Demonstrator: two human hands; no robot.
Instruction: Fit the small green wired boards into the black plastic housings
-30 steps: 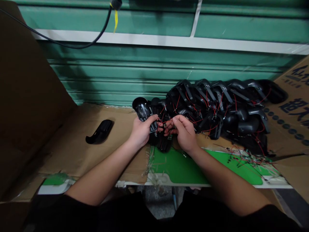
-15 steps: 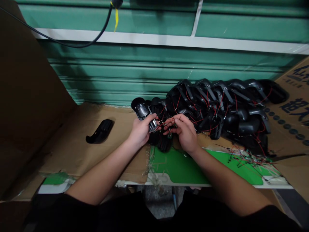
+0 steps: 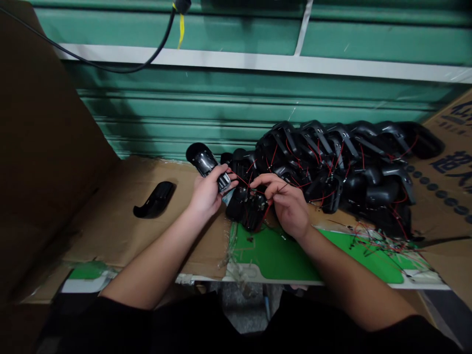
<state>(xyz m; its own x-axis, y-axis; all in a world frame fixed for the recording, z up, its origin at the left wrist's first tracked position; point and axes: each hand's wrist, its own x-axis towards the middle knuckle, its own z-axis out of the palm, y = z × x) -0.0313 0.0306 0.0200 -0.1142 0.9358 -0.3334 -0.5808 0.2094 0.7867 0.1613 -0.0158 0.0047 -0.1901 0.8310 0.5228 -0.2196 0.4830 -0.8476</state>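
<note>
My left hand (image 3: 207, 195) is closed round a black plastic housing (image 3: 201, 159) with a shiny inner part, tilted up to the left. Thin red wires (image 3: 243, 181) run from it toward my right hand (image 3: 288, 202), whose fingers pinch those wires just above a second black housing (image 3: 248, 208) lying on the bench edge. Both hands sit close together in front of a heap of like black housings (image 3: 339, 167) strung with red wires.
A single black curved shell (image 3: 154, 199) lies on the cardboard (image 3: 121, 231) to the left. A green mat (image 3: 280, 255) covers the bench front, with loose wire scraps (image 3: 379, 241) at the right. A green ribbed wall (image 3: 177, 113) stands behind; cardboard walls flank both sides.
My left hand has lifted and swung its housing up to the left, stretching the wires. My right hand has shifted slightly down and right, uncovering the second housing below.
</note>
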